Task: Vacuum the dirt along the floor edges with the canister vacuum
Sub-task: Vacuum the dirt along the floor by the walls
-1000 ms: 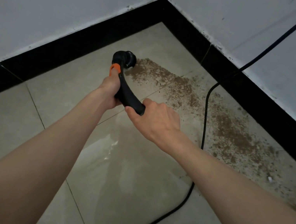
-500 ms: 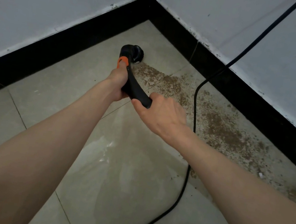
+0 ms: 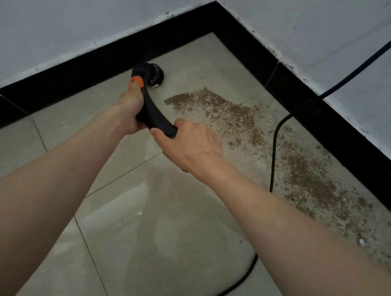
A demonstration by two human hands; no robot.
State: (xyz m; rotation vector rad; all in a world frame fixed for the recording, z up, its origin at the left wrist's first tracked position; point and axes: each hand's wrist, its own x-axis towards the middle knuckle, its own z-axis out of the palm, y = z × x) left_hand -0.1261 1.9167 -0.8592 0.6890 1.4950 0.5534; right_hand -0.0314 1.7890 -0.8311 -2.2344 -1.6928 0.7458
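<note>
With both the left hand and right hand wrapped around the vacuum handle, sweep the brush nozzle slowly rightward across the dirt, flat to the floor, clear of the cord.

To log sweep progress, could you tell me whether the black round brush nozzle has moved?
Yes: the black round brush nozzle moved left, off the brown dirt patch, towards the black baseboard.

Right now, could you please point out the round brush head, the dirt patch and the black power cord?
round brush head (image 3: 155,76), head view, on its black dome.
dirt patch (image 3: 242,119), head view, on its dense brown middle.
black power cord (image 3: 274,160), head view, on the stretch crossing the floor.
</note>
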